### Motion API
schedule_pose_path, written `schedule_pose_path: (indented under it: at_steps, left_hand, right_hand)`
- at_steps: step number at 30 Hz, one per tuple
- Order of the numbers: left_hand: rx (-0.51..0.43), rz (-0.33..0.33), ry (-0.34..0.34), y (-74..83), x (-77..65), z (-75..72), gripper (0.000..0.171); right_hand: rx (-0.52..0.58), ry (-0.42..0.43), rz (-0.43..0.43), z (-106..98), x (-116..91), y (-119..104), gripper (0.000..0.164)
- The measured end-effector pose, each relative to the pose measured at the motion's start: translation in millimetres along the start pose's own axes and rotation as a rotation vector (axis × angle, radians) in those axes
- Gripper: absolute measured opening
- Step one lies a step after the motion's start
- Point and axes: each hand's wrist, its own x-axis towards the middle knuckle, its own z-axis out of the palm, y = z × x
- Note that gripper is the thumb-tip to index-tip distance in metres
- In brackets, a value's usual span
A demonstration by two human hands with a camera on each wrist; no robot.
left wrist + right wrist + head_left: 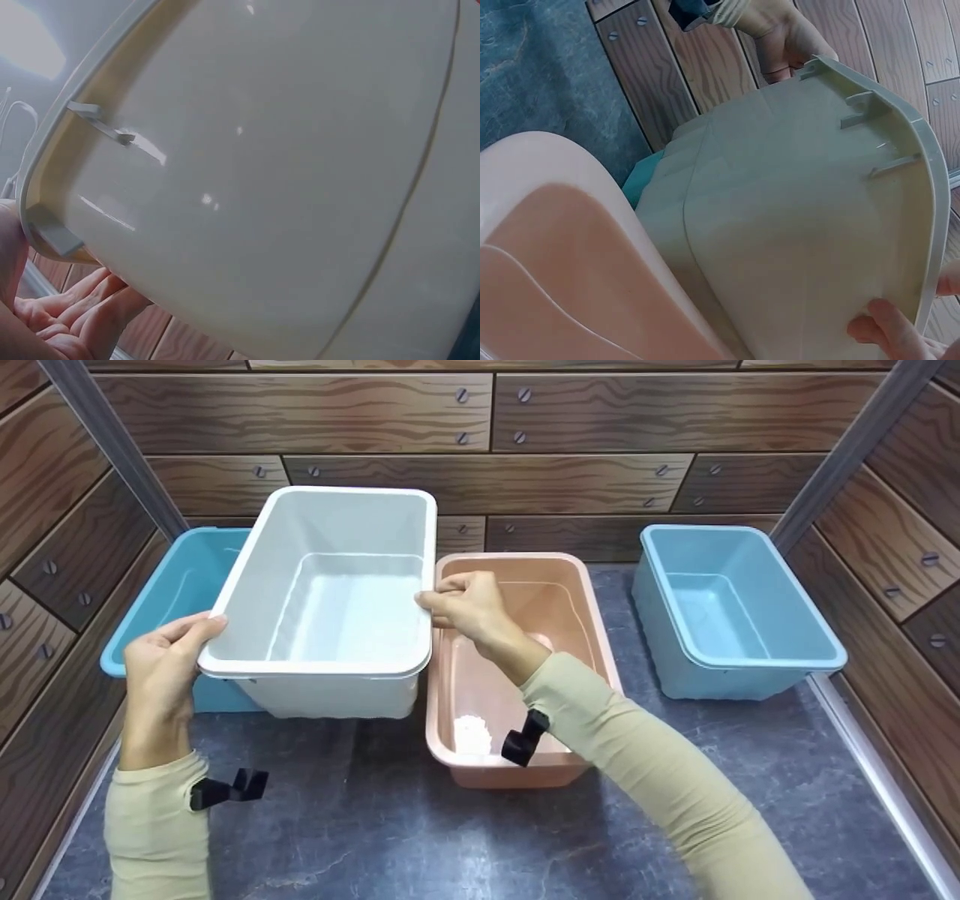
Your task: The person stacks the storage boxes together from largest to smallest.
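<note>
A white plastic tub (330, 695), with no contents visible inside, is held up off the floor by both hands. My left hand (160, 671) grips its near-left rim corner, thumb on top and fingers beneath, as the left wrist view shows. On its right side, my right hand (474, 611) pinches the rim; in the right wrist view its fingertips (885, 326) touch the outer wall. Behind and below the white tub, a teal tub (225, 694) is partly hidden. A pink tub (517, 777) stands just right of it, under the right forearm.
A light blue tub (720, 682) stands on the right side of the dark marbled surface (360, 825). Inside the pink tub, a bright white patch (471, 733) could be glare or an object. Wood-patterned walls (375, 412) enclose the back and sides.
</note>
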Motion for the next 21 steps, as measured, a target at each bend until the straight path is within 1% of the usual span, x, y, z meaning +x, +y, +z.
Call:
schedule_pose_path:
  at_steps: [6, 12, 18, 21]
  left_hand:
    - [-0.033, 0.010, -0.001, 1.2, -0.6, 2.0, 0.014]
    - [-0.023, 0.022, 0.005, 3.5, -1.1, 2.6, 0.013]
    - [-0.042, 0.019, 0.010, 5.5, -2.2, 2.6, 0.014]
    - [-0.036, 0.018, 0.010, 6.5, -3.1, 1.7, 0.013]
  right_hand:
    - [0.016, -0.006, -0.019, -0.7, -2.8, -1.5, 0.025]
    - [0.001, -0.005, -0.024, -2.0, -2.8, -2.9, 0.027]
    - [0.015, -0.007, -0.022, -2.1, -3.7, -5.6, 0.027]
    - [0.017, -0.007, -0.027, -1.8, -4.7, -6.8, 0.025]
